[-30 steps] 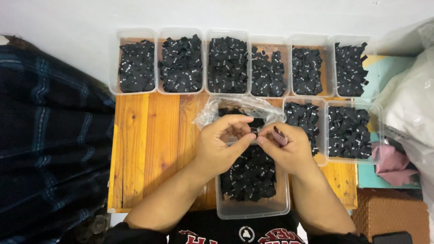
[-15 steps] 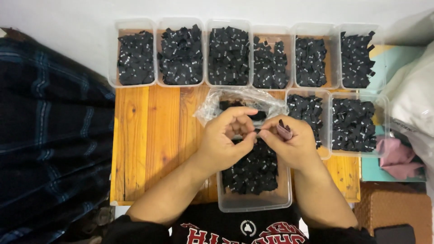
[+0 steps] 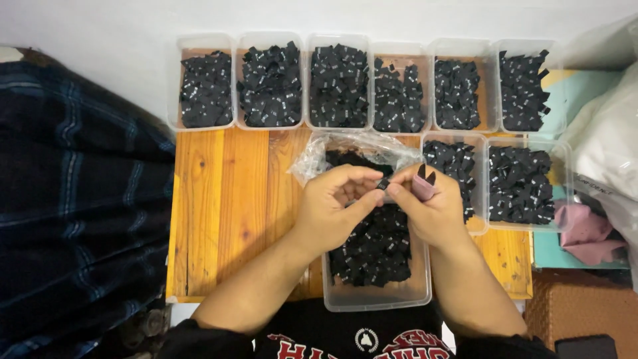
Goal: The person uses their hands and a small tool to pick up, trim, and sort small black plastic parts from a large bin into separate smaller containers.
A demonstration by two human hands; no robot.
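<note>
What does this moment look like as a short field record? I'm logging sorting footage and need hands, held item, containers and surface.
left hand: left hand pinches a small black fabric label at its fingers
right hand: right hand pinches the same label; pink sleeve on one finger
below hands: clear plastic tub of black labels, with crinkled clear plastic bag
back row: six clear tubs of black labels
right side: two more tubs
surface: wooden slatted table

Both hands (image 3: 382,203) met over a clear plastic tub (image 3: 375,296) of small black fabric tags (image 3: 375,249); eight more clear plastic tag-filled tubs (image 3: 339,83) stood beyond and right.
</note>
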